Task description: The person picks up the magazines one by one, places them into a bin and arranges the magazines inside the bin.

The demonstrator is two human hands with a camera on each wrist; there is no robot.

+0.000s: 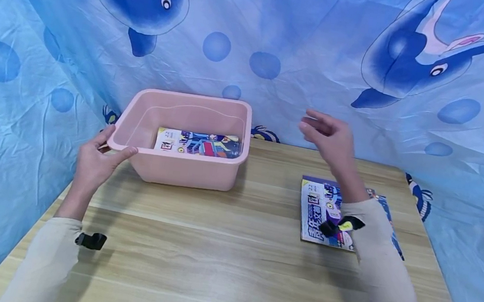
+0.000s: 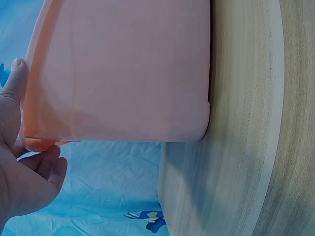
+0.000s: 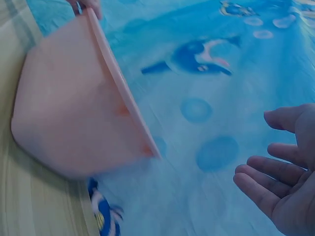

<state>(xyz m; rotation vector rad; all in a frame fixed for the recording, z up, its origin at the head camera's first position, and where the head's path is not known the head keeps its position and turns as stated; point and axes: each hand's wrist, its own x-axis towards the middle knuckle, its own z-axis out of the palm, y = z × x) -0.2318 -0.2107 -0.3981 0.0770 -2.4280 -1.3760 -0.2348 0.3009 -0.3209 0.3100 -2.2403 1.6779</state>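
Note:
A pink plastic basin stands upright at the back left of the table, with a colourful magazine lying inside it. My left hand grips the basin's near left corner, thumb on the rim and fingers under it; the left wrist view shows this hand at the same corner. In the air right of the basin is my right hand, holding nothing, its fingers loosely bent; in the right wrist view the hand has its fingers apart. Below the right forearm lie several magazines, partly hidden by the sleeve.
The wooden table carries the basin and the magazines. Behind it and along both sides hangs a blue curtain with dolphin prints, close to the basin's back. Each wrist wears a black strap-like piece.

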